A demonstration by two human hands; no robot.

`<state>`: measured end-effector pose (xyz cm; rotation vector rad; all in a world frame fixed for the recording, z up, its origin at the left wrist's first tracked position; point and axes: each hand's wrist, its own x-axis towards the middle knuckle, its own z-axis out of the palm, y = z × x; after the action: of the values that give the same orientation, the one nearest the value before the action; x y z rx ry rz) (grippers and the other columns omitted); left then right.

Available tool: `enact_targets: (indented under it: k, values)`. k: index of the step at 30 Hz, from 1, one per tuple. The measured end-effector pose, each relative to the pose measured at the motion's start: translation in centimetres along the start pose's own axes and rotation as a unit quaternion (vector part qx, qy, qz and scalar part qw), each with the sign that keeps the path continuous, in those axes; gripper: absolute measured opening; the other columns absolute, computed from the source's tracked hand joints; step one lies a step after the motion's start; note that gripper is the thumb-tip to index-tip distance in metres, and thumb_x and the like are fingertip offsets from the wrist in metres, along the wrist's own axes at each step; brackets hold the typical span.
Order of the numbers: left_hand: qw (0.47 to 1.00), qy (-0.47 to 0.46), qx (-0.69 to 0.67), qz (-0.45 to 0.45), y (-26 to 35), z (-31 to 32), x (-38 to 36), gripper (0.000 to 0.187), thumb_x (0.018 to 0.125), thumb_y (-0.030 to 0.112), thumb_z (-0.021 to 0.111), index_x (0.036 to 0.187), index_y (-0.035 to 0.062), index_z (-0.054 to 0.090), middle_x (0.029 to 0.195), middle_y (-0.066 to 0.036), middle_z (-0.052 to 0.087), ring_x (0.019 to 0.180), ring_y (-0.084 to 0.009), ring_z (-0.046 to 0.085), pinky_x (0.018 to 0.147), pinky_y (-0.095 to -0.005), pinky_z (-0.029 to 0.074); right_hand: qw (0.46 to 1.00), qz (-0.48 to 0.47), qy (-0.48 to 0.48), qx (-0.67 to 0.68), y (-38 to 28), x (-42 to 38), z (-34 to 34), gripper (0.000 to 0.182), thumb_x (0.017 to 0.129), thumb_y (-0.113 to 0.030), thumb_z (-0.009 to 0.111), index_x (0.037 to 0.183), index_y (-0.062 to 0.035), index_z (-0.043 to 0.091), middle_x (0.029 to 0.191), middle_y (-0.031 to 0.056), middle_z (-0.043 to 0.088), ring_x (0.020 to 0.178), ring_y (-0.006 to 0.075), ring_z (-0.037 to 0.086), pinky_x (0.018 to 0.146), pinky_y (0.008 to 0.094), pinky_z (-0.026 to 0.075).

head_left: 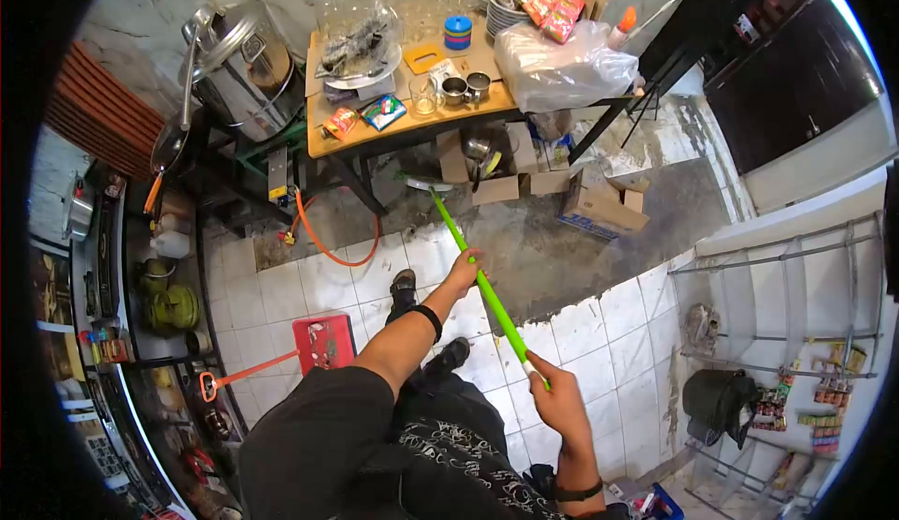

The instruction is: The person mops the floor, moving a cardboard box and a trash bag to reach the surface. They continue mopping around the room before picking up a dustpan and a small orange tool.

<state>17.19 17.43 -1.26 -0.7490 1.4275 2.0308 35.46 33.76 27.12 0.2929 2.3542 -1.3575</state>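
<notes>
Both my hands grip the bright green handle of a broom [496,306], which slants from lower right up toward the table. My left hand [464,272] is wrapped round the middle of the handle. Near its top end, my right hand [559,398] is closed round the white-tipped part. The pale broom head [429,184] rests on the floor just under the table's front edge; its bristles cannot be made out clearly. To the left of my feet lies a red dustpan [326,340] with a long handle and some debris in it.
A wooden table [375,131] holds glasses, plates, metal cups and packets. Open cardboard boxes [604,203] stand under and beside it. An orange hose [318,256] loops across the floor. Shelves [140,351] line the left; a wire rack [787,365] stands right.
</notes>
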Motion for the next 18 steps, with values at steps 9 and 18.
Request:
enact_targets:
  k: [9,18]
  values:
    - [0.998,0.054,0.033,-0.004,1.6,-4.9,1.5,0.036,0.084,-0.007,0.048,0.117,0.0077,0.049,0.087,-0.013,0.055,0.064,-0.0218,0.060,0.063,-0.0322,0.058,0.989,-0.132,-0.017,-0.062,4.0,5.0,7.7,0.039,0.084,-0.010,0.050,0.121,0.0021,0.054,0.085,0.0293,0.061,0.079,0.0409,0.061,0.071,0.0445,0.048]
    - [0.930,0.083,0.356,0.047,1.4,-9.8,4.2,0.047,0.079,0.007,0.057,0.125,-0.0003,0.049,0.112,-0.021,0.059,0.094,-0.0303,0.062,0.081,-0.0364,0.050,0.978,-0.142,-0.097,-0.122,4.7,14.8,12.5,0.043,0.079,-0.010,0.055,0.121,-0.0017,0.054,0.086,0.0299,0.060,0.083,0.0424,0.060,0.074,0.0463,0.047]
